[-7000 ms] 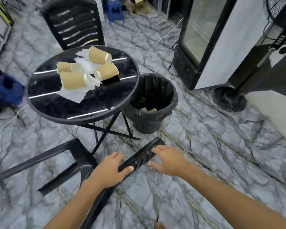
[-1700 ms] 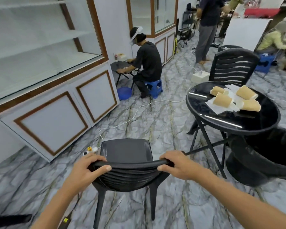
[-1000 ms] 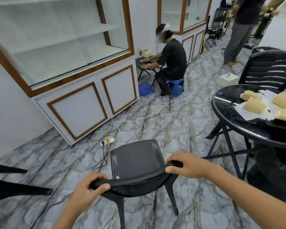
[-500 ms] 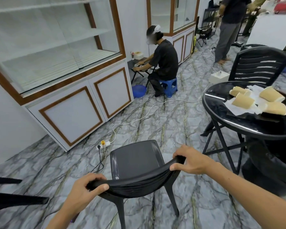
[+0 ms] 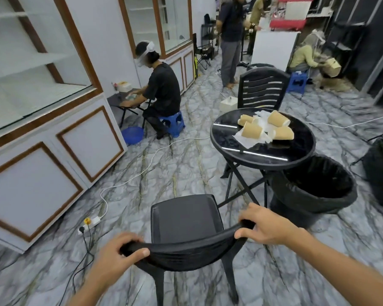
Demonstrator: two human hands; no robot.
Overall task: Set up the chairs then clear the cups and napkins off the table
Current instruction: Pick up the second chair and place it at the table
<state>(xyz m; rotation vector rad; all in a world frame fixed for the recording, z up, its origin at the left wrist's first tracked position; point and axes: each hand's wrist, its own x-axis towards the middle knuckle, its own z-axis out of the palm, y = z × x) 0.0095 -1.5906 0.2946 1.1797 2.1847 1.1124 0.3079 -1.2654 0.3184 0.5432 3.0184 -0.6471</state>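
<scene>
Now: both hands on the chair back

Up close, the left hand and right hand each clamp the top rail of the black chair, which stands upright on the marble floor. Just beyond, to the right, sits a bin beside the round black table. On it, four paper cups lie tipped over on white napkins. Behind the table stands a second chair, possibly touching its edge.
</scene>
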